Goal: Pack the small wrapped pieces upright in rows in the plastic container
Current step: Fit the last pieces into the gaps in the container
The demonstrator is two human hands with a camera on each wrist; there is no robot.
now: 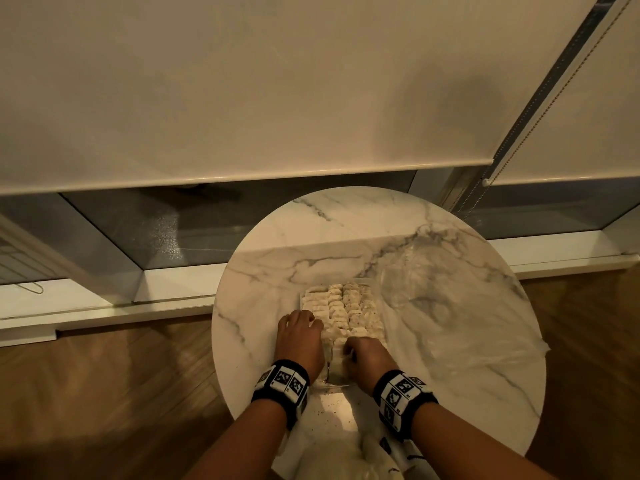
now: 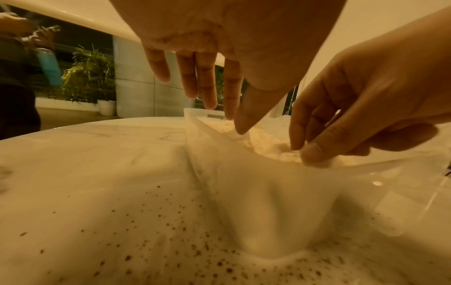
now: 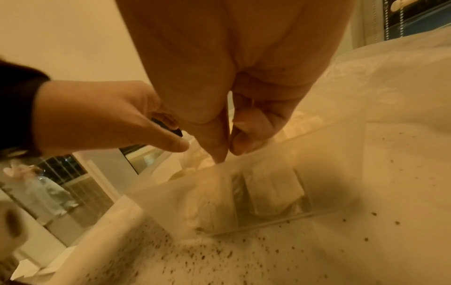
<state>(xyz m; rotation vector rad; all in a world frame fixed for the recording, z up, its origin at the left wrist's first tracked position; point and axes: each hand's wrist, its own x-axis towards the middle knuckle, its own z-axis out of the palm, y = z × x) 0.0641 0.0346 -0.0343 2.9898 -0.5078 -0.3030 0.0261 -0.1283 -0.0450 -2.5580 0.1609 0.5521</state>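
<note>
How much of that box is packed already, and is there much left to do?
Mostly done: rows of wrapped pieces fill the far and middle of the plastic container. In hand: the right hand pinches a piece down at the near end, while the left hand, fingers straight, reaches over the left rows. Left: the near-end gap. Spare pieces aren't clearly visible.

a round marble-patterned table (image 1: 311, 237) stands on a brown wooden floor (image 1: 104, 393) near a window, with dark specks (image 2: 171, 227) scattered over its near part and a crumpled clear plastic sheet (image 1: 433, 306) lying on its right side. a cream roller blind (image 1: 242, 81) hangs most of the way down over the glass, its beaded cord (image 1: 540, 109) at the right. green plants (image 2: 88, 73) show outside in the left wrist view.
</note>
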